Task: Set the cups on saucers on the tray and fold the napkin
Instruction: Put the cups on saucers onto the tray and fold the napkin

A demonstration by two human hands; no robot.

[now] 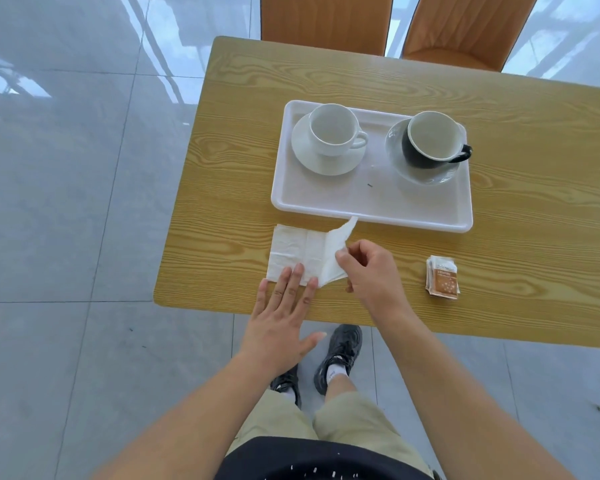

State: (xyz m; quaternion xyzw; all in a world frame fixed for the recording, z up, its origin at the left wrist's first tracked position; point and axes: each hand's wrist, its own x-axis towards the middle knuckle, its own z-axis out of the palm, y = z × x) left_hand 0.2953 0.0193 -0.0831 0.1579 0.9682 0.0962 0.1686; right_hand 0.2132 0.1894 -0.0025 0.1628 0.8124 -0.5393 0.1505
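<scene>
While the left hand [284, 317] presses flat-fingered on the napkin [300, 252], the right hand [371, 271] pinches its lifted edge.

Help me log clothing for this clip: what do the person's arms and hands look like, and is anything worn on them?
The left arm and right arm are bare as far as the frame shows, with no sleeves. The left hand and right hand carry no gloves, rings, watch or bands that I can see.

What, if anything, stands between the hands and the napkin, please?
Nothing visible does. The left hand presses the napkin flat, and the right hand pinches its raised flap. The packets lie off to the right.
</scene>
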